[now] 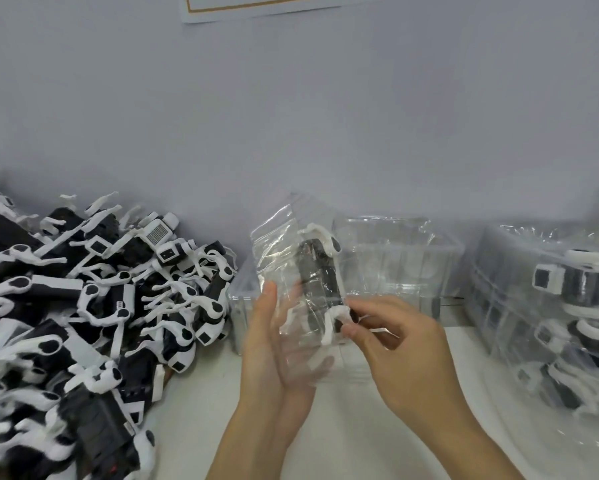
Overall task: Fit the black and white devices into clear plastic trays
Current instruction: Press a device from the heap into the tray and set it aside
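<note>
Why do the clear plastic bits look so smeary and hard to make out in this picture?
Head view: glare streaks cross the clear tray held by the left hand and right hand; the packed stack at the right edge is blurred and stretched by the wide lens; lighting is soft, with faint shadows.

Your one head camera looks forward and down, close over the counter (377, 427). The far wall (291, 116) fills its upper half.
</note>
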Tool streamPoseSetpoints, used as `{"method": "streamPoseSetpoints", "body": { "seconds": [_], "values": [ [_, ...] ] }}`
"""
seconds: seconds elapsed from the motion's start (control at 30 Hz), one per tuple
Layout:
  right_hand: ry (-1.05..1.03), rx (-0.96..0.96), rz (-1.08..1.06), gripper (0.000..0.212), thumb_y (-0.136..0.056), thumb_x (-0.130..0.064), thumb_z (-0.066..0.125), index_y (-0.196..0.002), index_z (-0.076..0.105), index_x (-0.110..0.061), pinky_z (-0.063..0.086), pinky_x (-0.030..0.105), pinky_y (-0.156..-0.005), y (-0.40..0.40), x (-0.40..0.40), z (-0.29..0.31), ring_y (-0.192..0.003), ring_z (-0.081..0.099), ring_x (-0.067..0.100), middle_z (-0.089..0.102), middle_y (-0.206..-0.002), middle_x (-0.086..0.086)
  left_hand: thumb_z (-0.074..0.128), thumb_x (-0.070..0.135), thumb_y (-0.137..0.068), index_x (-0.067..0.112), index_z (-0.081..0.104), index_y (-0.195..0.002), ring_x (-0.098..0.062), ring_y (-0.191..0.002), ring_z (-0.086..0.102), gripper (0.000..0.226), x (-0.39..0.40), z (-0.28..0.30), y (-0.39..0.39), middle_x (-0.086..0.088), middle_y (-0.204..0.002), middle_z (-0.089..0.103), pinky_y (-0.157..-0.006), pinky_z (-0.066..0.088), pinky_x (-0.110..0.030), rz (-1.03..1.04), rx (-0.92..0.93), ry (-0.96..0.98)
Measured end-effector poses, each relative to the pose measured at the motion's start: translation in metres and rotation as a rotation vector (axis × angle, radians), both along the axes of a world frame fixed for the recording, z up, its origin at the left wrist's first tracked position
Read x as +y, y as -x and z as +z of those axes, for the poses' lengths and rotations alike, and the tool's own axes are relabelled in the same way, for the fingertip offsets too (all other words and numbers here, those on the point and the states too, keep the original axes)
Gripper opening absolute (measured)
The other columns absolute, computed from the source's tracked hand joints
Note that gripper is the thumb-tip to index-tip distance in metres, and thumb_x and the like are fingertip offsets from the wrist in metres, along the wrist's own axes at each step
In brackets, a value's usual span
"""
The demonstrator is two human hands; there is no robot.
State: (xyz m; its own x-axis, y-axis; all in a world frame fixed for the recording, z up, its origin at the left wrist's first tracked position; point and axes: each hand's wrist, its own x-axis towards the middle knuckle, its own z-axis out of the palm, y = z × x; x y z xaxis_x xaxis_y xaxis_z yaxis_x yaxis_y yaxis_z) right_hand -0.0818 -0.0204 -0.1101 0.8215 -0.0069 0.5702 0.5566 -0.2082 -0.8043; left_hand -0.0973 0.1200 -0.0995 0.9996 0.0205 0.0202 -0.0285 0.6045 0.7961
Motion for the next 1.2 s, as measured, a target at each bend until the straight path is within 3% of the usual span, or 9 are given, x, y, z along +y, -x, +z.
{"method": "streamPoseSetpoints", "body": {
  "seconds": [0.1, 0.27, 0.37, 0.53, 0.7, 0.87, 0.97, 1.03, 1.2],
  "values": [
    [-0.006, -0.007, 0.004, 0.032, -0.085, -0.001, 0.073, -0.102, 0.077, -0.028, 0.055, 0.018, -0.074, -0.0004, -0.0003, -0.0023, -0.085, 0.069, 0.004, 0.069, -0.095, -0.020, 0.069, 0.071, -0.070, 0.026, 0.068, -0.127, -0.035, -0.109, 0.059, 0.073, -0.0011, -0.0006, -0.0004, -0.014, -0.132, 0.065, -0.088, 0.034, -0.048, -0.012, 0.014, 0.038],
    [0.012, -0.018, 0.003, 0.038, -0.088, 0.004, 0.069, -0.109, 0.076, -0.026, 0.059, 0.027, -0.078, -0.0015, 0.0007, -0.0059, -0.090, 0.069, 0.006, 0.067, -0.098, -0.021, 0.064, 0.071, -0.073, 0.026, 0.072, -0.118, -0.031, -0.097, 0.065, 0.065, 0.0005, -0.0049, -0.0031, -0.012, -0.121, 0.070, -0.080, 0.038, -0.043, -0.047, -0.017, 0.046],
    [-0.001, -0.025, 0.006, 0.036, -0.087, 0.002, 0.070, -0.108, 0.076, -0.026, 0.058, 0.026, -0.077, -0.0019, 0.0014, -0.0076, -0.088, 0.069, 0.006, 0.067, -0.098, -0.019, 0.062, 0.068, -0.080, 0.019, 0.071, -0.120, -0.035, -0.101, 0.062, 0.064, 0.0000, -0.0060, -0.0036, -0.018, -0.122, 0.068, -0.082, 0.037, -0.044, -0.063, -0.026, 0.084],
    [0.002, -0.049, -0.005, 0.040, -0.085, 0.004, 0.071, -0.102, 0.076, -0.032, 0.055, 0.018, -0.072, -0.0026, 0.0006, -0.0076, -0.085, 0.069, 0.007, 0.068, -0.095, -0.018, 0.061, 0.068, -0.079, 0.019, 0.071, -0.121, -0.028, -0.085, 0.065, 0.065, -0.0004, -0.0046, -0.0035, -0.014, -0.113, 0.070, -0.071, 0.040, -0.037, -0.054, -0.026, 0.077],
    [0.024, -0.060, -0.015, 0.047, -0.081, 0.006, 0.074, -0.095, 0.074, -0.040, 0.052, 0.012, -0.071, -0.0033, -0.0021, -0.0056, -0.083, 0.069, 0.006, 0.069, -0.093, -0.020, 0.061, 0.067, -0.083, 0.018, 0.071, -0.119, -0.038, -0.108, 0.060, 0.062, -0.0013, -0.0054, -0.0034, -0.021, -0.124, 0.065, -0.095, 0.040, -0.051, -0.060, -0.010, 0.082],
    [0.035, -0.047, -0.016, 0.047, -0.081, 0.005, 0.076, -0.093, 0.074, -0.040, 0.053, 0.014, -0.070, -0.0029, -0.0030, -0.0066, -0.084, 0.069, 0.006, 0.069, -0.090, -0.019, 0.061, 0.062, -0.086, 0.012, 0.066, -0.127, -0.043, -0.116, 0.059, 0.065, -0.0020, -0.0069, -0.0051, -0.025, -0.130, 0.062, -0.111, 0.032, -0.062, -0.088, -0.003, 0.173],
    [0.038, -0.050, -0.017, 0.044, -0.080, 0.004, 0.076, -0.094, 0.076, -0.037, 0.051, 0.014, -0.069, -0.0025, -0.0026, -0.0078, -0.083, 0.068, 0.007, 0.069, -0.089, -0.018, 0.060, 0.063, -0.085, 0.016, 0.069, -0.125, -0.038, -0.104, 0.067, 0.062, -0.0013, -0.0051, -0.0035, -0.021, -0.124, 0.067, -0.088, 0.054, -0.050, -0.096, -0.004, 0.147],
    [0.038, -0.045, -0.018, 0.043, -0.080, 0.005, 0.076, -0.094, 0.077, -0.036, 0.050, 0.012, -0.068, -0.0028, -0.0025, -0.0083, -0.082, 0.068, 0.007, 0.069, -0.088, -0.018, 0.062, 0.065, -0.080, 0.020, 0.071, -0.121, -0.034, -0.093, 0.069, 0.062, -0.0006, -0.0046, -0.0025, -0.017, -0.120, 0.070, -0.072, 0.052, -0.038, -0.089, 0.003, 0.122],
    [0.026, -0.043, -0.027, 0.042, -0.081, 0.006, 0.074, -0.093, 0.077, -0.034, 0.048, 0.011, -0.068, -0.0030, -0.0035, -0.0095, -0.083, 0.068, 0.006, 0.069, -0.089, -0.019, 0.063, 0.068, -0.077, 0.020, 0.069, -0.124, -0.034, -0.096, 0.064, 0.068, -0.0020, -0.0030, 0.0009, -0.018, -0.124, 0.068, -0.074, 0.040, -0.038, -0.045, 0.022, 0.073]
  ]
}}
